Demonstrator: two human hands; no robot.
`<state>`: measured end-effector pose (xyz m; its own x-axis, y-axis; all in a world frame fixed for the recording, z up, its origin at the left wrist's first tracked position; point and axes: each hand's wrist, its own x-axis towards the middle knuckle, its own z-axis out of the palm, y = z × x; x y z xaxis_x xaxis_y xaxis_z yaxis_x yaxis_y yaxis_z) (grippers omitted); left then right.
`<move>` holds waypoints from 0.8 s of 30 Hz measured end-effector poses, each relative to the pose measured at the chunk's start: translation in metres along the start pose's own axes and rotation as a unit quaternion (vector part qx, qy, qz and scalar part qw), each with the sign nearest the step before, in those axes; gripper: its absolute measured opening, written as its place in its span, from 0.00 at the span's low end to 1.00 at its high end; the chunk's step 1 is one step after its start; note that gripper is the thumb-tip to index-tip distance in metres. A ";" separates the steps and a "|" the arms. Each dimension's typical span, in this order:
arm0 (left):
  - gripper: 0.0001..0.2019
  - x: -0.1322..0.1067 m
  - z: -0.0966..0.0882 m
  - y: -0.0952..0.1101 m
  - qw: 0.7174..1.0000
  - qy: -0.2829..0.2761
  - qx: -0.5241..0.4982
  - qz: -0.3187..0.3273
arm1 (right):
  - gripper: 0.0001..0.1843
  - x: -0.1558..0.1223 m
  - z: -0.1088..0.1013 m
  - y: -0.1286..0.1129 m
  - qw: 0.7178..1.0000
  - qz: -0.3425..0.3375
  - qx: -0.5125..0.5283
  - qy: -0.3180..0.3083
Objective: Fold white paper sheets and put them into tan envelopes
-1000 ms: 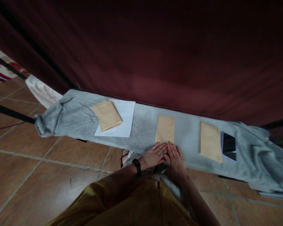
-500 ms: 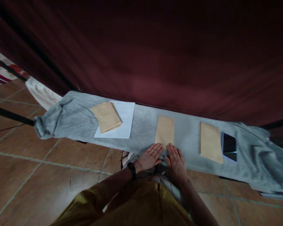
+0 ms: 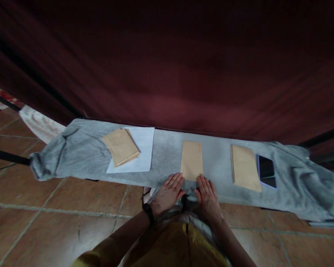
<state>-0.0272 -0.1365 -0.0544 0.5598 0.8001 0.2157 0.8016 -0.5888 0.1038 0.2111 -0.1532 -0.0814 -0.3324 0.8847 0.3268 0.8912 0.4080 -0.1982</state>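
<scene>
A tan envelope (image 3: 192,160) lies flat on the grey cloth (image 3: 167,157) in the middle of a narrow surface. My left hand (image 3: 167,193) rests flat at the cloth's near edge, fingers stretched toward the envelope's lower left corner. My right hand (image 3: 208,194) lies flat just to the right, fingertips at the envelope's lower right corner. Both hands are open and hold nothing. A black band sits on my left wrist.
To the left, a stack of tan envelopes (image 3: 120,146) lies on a white sheet (image 3: 139,154). To the right lie another tan envelope (image 3: 244,167) and a dark phone (image 3: 265,171). A dark red curtain (image 3: 183,66) hangs behind. Brown floor tiles (image 3: 44,222) lie below.
Both hands have slid back off the middle envelope toward the cloth's near edge and moved slightly apart. The view has tilted a little.
</scene>
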 end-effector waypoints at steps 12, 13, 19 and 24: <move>0.29 0.091 0.022 0.013 0.999 0.006 -0.030 -0.018 | 0.31 -0.002 0.010 -0.011 1.000 -0.011 -0.022 0.004; 0.30 0.098 0.026 0.012 0.999 0.003 -0.030 -0.018 | 0.31 -0.002 0.010 -0.011 1.000 -0.011 -0.022 0.007; 0.31 0.134 0.043 -0.003 0.999 0.007 -0.018 -0.051 | 0.33 0.001 0.010 -0.012 0.999 -0.009 -0.018 0.032; 0.32 0.158 0.053 -0.017 0.996 0.021 -0.037 -0.075 | 0.34 0.002 0.011 -0.013 0.999 -0.008 -0.025 0.031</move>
<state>0.0588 0.0055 -0.0741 0.4249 0.8748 0.2328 0.8567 -0.4717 0.2087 0.1953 -0.1547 -0.0882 -0.3289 0.8620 0.3858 0.9003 0.4095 -0.1473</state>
